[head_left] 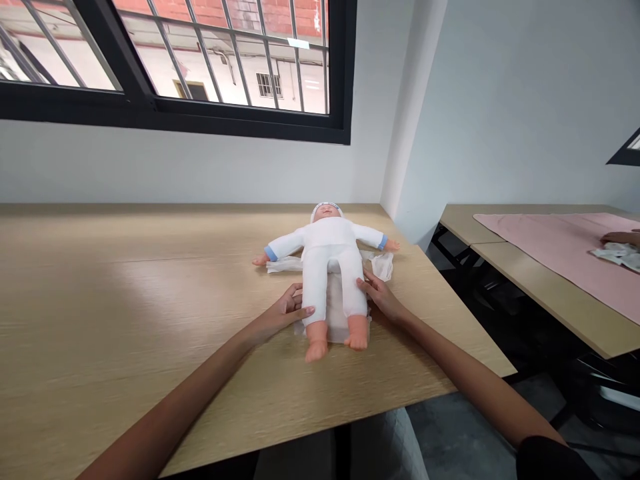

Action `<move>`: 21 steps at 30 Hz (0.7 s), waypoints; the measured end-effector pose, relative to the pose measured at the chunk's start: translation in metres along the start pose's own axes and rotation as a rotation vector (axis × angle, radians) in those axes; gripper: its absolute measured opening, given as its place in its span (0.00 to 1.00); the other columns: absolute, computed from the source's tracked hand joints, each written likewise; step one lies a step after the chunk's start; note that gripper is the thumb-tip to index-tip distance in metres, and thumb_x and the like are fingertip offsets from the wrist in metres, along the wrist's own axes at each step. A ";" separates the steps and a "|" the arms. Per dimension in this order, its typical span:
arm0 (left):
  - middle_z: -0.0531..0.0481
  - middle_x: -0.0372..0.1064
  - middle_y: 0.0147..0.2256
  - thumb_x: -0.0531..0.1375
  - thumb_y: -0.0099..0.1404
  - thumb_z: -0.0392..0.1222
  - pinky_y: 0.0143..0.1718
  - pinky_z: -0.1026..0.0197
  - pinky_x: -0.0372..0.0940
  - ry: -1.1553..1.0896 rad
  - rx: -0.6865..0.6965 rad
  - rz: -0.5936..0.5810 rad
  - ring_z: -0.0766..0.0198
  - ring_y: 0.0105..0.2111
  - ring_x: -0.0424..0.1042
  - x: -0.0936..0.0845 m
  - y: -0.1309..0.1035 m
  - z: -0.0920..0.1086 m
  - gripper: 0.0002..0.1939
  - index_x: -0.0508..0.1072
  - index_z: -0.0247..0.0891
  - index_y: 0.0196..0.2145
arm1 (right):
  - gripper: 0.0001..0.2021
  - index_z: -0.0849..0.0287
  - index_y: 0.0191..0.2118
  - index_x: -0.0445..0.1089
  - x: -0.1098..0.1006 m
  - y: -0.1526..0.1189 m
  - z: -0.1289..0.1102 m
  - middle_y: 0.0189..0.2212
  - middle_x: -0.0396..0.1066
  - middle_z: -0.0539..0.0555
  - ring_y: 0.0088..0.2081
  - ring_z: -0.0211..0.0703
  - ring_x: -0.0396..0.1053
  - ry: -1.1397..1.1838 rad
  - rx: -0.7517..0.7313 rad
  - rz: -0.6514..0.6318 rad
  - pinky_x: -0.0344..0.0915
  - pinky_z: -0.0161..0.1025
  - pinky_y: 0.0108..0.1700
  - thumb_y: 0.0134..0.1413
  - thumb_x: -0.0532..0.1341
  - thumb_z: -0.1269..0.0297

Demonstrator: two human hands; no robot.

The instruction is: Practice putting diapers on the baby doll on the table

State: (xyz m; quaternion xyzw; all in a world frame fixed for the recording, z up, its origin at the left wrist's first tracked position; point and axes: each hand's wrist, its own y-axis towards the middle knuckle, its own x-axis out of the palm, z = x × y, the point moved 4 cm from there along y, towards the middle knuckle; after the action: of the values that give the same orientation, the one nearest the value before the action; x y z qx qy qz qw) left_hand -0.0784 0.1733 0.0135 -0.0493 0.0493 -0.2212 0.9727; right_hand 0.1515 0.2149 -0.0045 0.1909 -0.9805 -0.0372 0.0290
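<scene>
A baby doll [330,233] in white clothes with blue cuffs and a white cap lies on its back on the wooden table, arms spread and bare feet pointing toward me. Beneath its hips and legs is a flat white diaper [337,323], its side flaps spread out on both sides. My left hand [293,307] grips the doll's leg on the left, thumb on top and the other fingers curled at the side. On the other leg rests the thumb of my right hand [377,293]; its fingers are partly hidden beside the leg, near the diaper's edge.
The table [150,300] meets the wall under a barred window [240,53]. To the right, across a gap, stands another table with a pink cloth [555,253]. A co-worker's hand [620,237] touches a white cloth [620,255] there.
</scene>
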 end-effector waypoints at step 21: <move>0.39 0.65 0.58 0.66 0.58 0.54 0.56 0.47 0.61 -0.048 0.028 -0.030 0.47 0.59 0.64 0.001 0.002 -0.005 0.32 0.55 0.43 0.52 | 0.24 0.56 0.56 0.65 0.005 -0.002 -0.007 0.46 0.71 0.55 0.42 0.45 0.68 -0.099 -0.105 -0.012 0.69 0.39 0.41 0.59 0.59 0.49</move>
State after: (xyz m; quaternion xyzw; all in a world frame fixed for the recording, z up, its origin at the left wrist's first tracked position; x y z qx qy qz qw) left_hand -0.0774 0.1743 0.0083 -0.0415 0.0222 -0.2352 0.9708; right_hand 0.1481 0.2103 0.0026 0.1927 -0.9763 -0.0982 -0.0098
